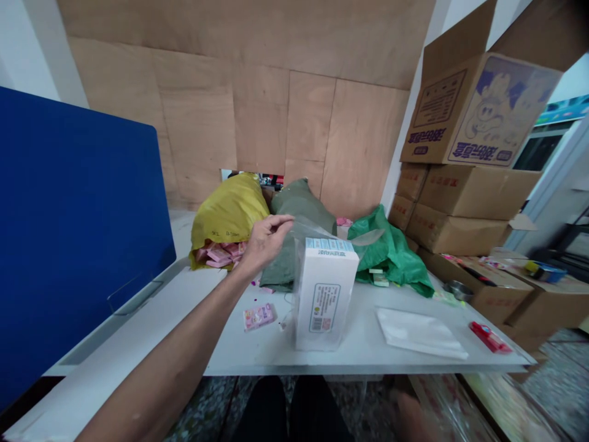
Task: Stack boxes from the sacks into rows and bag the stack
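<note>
Pinches the clear plastic bag (309, 228) near its mouth between thumb and fingertips of the left hand (268, 238), at mid-frame. Has the white printed carton (324, 294) upright, apparently inside the bag, just below and right of that nearer hand, long axis vertical. Has the right hand (409, 408), apparently, at bottom right, below the white table (257, 353), too blurred for judging spread or grip.

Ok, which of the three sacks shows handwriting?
The yellow sack, leftmost: dark handwriting shows just above its mouth, while none is visible on the grey-green sack or bright green sack.
</note>
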`<state>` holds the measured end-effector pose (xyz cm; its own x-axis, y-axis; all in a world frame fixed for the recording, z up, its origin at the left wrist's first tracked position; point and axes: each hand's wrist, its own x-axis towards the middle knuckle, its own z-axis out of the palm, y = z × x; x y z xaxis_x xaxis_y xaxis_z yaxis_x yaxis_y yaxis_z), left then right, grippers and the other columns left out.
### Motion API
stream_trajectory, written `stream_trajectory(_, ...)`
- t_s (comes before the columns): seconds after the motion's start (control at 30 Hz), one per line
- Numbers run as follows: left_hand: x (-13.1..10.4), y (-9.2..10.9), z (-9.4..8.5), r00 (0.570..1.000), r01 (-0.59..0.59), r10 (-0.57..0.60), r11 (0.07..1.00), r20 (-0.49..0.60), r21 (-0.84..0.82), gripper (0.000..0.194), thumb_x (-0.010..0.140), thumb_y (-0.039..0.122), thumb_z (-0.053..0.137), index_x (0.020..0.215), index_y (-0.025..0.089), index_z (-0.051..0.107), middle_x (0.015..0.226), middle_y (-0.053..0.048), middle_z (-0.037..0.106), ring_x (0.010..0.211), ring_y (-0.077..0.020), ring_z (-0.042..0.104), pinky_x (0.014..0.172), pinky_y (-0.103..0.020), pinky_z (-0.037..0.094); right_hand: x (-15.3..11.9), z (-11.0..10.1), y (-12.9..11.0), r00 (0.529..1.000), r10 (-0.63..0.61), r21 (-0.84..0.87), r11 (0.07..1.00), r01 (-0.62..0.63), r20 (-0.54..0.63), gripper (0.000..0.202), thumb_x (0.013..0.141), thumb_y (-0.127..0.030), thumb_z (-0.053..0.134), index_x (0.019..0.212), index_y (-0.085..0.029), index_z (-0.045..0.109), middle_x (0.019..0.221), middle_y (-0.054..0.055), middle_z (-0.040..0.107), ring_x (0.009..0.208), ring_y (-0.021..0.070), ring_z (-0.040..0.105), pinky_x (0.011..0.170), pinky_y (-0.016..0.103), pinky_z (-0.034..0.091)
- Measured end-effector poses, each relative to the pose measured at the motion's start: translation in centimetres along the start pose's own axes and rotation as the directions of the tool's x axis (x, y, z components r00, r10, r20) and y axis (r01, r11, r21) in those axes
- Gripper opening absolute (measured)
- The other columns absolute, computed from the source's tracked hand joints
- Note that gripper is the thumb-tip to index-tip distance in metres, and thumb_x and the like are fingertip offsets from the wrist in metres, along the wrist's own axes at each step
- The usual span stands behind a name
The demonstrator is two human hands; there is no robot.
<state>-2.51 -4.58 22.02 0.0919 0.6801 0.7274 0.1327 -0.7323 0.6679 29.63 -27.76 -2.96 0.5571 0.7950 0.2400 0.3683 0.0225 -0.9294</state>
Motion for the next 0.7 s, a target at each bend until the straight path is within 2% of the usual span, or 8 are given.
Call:
stream_trajectory(0.07,-0.1,0.2,0.0,0.999,0.038,-0.038,0.999,0.005,-0.024,0.025,0.087,0.036,0.072,0.101,0.02,0.085,0.091,-0.005,0.08,0.082,-0.018,0.069,0.075,-0.026,0.054,1.6,-0.5,-2.2,0.998,-0.026,-0.098,0.995,0.031,0.05,0.046,0.069,-0.07,0.069,0.051,-0.029,0.059,0.053,0.002,0.06,0.056,0.0297,0.069,0.049,0.041,0.055)
stream_trajectory(0.13,-0.3,0.6,-0.1,0.995,0.092,-0.091,0.994,0.029,-0.064,0.026,0.087,0.037,0.072,0.103,0.02,0.084,0.07,-0.001,0.072,0.061,-0.0143,0.061,0.058,-0.024,0.047,4.2,-1.1,-5.6,0.993,-0.044,-0.131,0.99,0.058,0.107,0.048,0.075,-0.069,0.072,0.053,-0.027,0.063,0.054,0.005,0.061,0.053,0.0251,0.063,0.051,0.037,0.055)
stream_trajectory(0.23,-0.7,1.2,-0.2,0.981,0.184,-0.171,0.973,0.093,-0.143,0.031,0.085,0.04,0.074,0.106,0.018,0.082,0.051,0.005,0.057,0.043,-0.0109,0.046,0.045,-0.023,0.037,8.8,-2.0,-11.9,0.983,-0.051,0.222,0.975,0.011,0.175,0.047,0.081,-0.071,0.075,0.081,-0.023,0.075,0.076,0.008,0.072,0.066,0.0215,0.066,0.054,0.03,0.056)
stream_trajectory(0.27,-0.8,1.4,-0.2,0.975,0.209,-0.192,0.964,0.114,-0.167,0.032,0.084,0.04,0.074,0.107,0.018,0.081,0.051,0.004,0.058,0.042,-0.0106,0.046,0.044,-0.023,0.037,10.3,-2.2,-14.0,0.974,-0.018,0.313,0.948,-0.055,0.225,0.054,0.083,-0.076,0.071,0.077,-0.021,0.073,0.074,0.008,0.07,0.064,0.0197,0.065,0.051,0.028,0.054)
stream_trajectory(0.33,-1.2,1.7,-0.3,0.966,0.245,-0.219,0.948,0.141,-0.204,0.035,0.083,0.041,0.075,0.106,0.017,0.08,0.055,0.002,0.064,0.042,-0.0108,0.049,0.044,-0.023,0.04,12.9,-2.4,-17.6,0.913,0.021,0.379,0.906,-0.19,0.407,0.072,0.086,-0.087,0.056,0.069,-0.018,0.07,0.067,0.009,0.066,0.058,0.0175,0.063,0.046,0.025,0.051)
stream_trajectory(0.43,-1.6,1.8,-0.3,0.961,0.262,-0.23,0.934,0.155,-0.242,0.039,0.081,0.042,0.077,0.108,0.015,0.078,0.064,-0.001,0.072,0.045,-0.0117,0.056,0.046,-0.024,0.044,16.1,-1.9,-21.8,0.811,0.095,0.296,0.901,-0.317,0.577,0.086,0.085,-0.096,0.041,0.067,-0.016,0.069,0.065,0.011,0.068,0.053,0.0169,0.063,0.043,0.024,0.05)
stream_trajectory(0.6,-2.2,2.0,-0.3,0.949,0.295,-0.25,0.918,0.189,-0.264,0.042,0.08,0.042,0.08,0.11,0.014,0.077,0.076,-0.006,0.078,0.051,-0.0142,0.064,0.05,-0.025,0.049,18.9,-0.7,-25.6,0.719,0.212,0.078,0.934,-0.348,0.662,0.084,0.083,-0.096,0.046,0.073,-0.017,0.071,0.068,0.014,0.073,0.054,0.02,0.068,0.043,0.028,0.055)
stream_trajectory(0.7,-2.7,2.0,-0.4,0.944,0.315,-0.267,0.903,0.194,-0.291,0.041,0.079,0.043,0.082,0.109,0.015,0.077,0.082,-0.008,0.08,0.054,-0.0159,0.068,0.051,-0.026,0.052,19.0,-0.7,-25.6,0.676,0.208,0.043,0.942,-0.334,0.707,0.055,0.09,-0.07,0.067,0.081,-0.016,0.073,0.072,0.012,0.075,0.057,0.0183,0.069,0.048,0.027,0.058)
